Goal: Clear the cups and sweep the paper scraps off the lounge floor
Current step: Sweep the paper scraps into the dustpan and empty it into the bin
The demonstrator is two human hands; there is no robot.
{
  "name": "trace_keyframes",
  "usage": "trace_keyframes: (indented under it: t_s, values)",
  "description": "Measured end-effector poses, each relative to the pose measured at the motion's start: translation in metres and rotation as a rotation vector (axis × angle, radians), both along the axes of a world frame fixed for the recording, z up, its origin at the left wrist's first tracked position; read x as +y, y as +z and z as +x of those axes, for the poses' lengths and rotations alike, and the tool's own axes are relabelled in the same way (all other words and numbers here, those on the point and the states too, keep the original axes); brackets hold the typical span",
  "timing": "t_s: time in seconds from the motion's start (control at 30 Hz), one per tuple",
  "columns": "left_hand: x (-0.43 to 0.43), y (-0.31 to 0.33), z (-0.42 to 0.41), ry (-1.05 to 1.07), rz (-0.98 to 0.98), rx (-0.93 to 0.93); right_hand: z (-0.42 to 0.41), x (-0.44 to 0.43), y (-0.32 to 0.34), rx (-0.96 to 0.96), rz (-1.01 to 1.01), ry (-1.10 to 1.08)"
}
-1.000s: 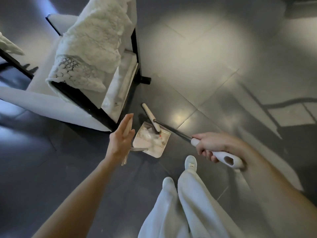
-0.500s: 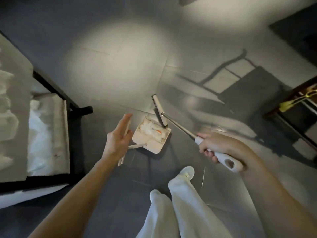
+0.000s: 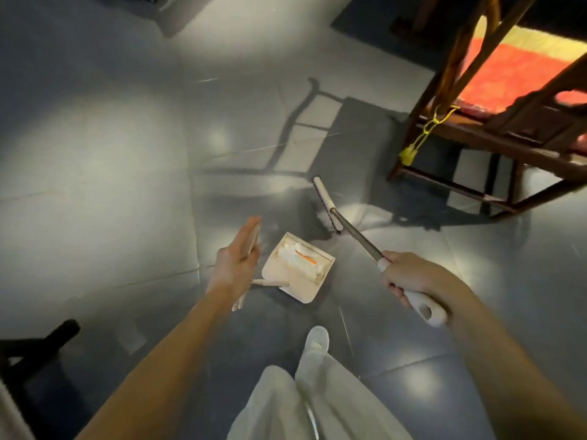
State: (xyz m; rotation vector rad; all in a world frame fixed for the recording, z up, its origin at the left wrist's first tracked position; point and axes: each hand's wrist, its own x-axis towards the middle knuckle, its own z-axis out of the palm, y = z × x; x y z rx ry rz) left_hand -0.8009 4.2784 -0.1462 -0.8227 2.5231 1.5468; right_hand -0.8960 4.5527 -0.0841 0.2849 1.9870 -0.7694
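Two hands in shot: left hand and right hand. One broom, one dustpan, one heap of paper scraps, too bunched to count singly. One wooden chair, one yellow tassel.

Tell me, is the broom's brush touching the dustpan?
Apart. The head view shows bare dark floor between the broom's brush and the dustpan.
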Motion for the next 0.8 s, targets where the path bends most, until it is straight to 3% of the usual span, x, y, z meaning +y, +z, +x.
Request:
trace_keyframes:
  t_s: [0.23,0.47,0.6,0.8]
  values:
    - [0.030,-0.011,-0.102,-0.213,-0.072,-0.007,-0.053,0.017,-0.032,0.047,0.116,0.088]
    - [0.038,-0.012,-0.156,-0.394,-0.071,0.028,-0.050,0.000,-0.038,-0.115,0.121,0.121]
    - [0.025,-0.007,-0.173,-0.461,-0.029,0.042,-0.039,-0.002,-0.016,-0.254,-0.050,-0.157]
    - [0.010,-0.004,-0.185,-0.758,0.044,0.047,0.000,-0.002,0.021,-0.196,-0.149,-0.402]
